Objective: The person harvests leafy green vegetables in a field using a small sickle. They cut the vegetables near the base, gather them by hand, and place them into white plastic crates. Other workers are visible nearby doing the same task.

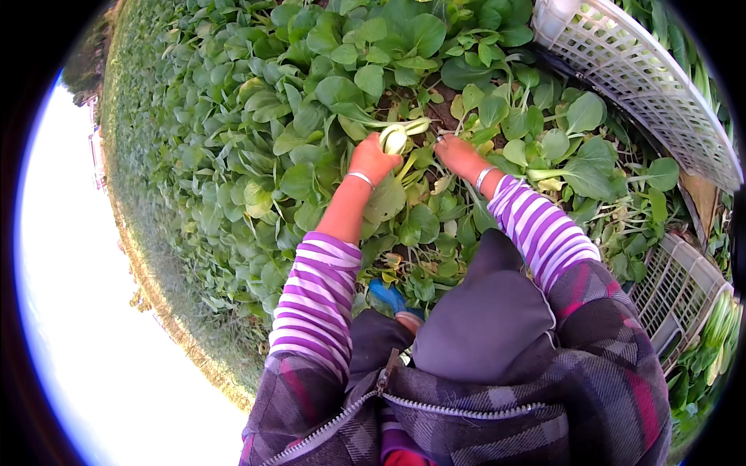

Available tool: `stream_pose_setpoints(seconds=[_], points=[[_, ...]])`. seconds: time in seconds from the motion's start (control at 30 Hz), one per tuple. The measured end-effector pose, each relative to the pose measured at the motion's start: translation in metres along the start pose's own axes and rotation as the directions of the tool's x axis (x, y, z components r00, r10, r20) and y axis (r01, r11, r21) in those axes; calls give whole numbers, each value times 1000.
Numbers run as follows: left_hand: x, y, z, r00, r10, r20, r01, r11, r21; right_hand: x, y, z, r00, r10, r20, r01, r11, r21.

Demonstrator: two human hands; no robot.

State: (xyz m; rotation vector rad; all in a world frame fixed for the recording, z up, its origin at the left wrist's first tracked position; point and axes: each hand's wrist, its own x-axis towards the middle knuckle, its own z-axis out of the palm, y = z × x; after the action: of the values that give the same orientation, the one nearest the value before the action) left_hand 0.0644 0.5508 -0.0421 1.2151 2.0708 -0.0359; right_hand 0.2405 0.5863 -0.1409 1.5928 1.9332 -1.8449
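My left hand (376,158) is wrapped around a head of bok choy (397,138), its pale base turned up toward me. Past the base, a loose leaf stalk (417,126) sticks out to the right. My right hand (457,156) is low over the soil just right of it, fingers curled and a ring on one finger. Whether those fingers grip anything is hidden by the hand itself. Under and between both hands are yellowed leaves (415,187) and cut stalks on dark soil (446,108).
Dense rows of standing bok choy (233,140) spread to the left and ahead. A white plastic crate (629,64) stands at upper right, and another crate (676,285) holding greens is at lower right. Picked leaves (583,169) litter the ground beside my right arm. A blue shoe (387,294) shows below.
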Motion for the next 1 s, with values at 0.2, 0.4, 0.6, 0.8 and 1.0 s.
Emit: stream_pose_setpoints(seconds=[0.2, 0.4, 0.6, 0.8, 1.0], points=[[-28, 19, 2, 996, 87, 17, -82, 973, -217, -20, -5, -13, 985, 100, -141, 76, 480, 874], [-58, 46, 4, 977, 199, 79, -163, 931, -327, -38, -11, -48, 996, 5, -86, 85, 131, 988], [-97, 78, 8, 918, 370, -146, -397, 842, -366, -96, -17, -68, 991, -98, -92, 131, 554, 822], [-93, 79, 27, 909, 412, 61, -248, 652, -717, -119, -22, -62, 992, -106, 71, -38, 288, 957], [-72, 76, 26, 924, 354, 145, -278, 881, -382, -95, 2, -42, 978, 53, 203, -208, 371, 905]])
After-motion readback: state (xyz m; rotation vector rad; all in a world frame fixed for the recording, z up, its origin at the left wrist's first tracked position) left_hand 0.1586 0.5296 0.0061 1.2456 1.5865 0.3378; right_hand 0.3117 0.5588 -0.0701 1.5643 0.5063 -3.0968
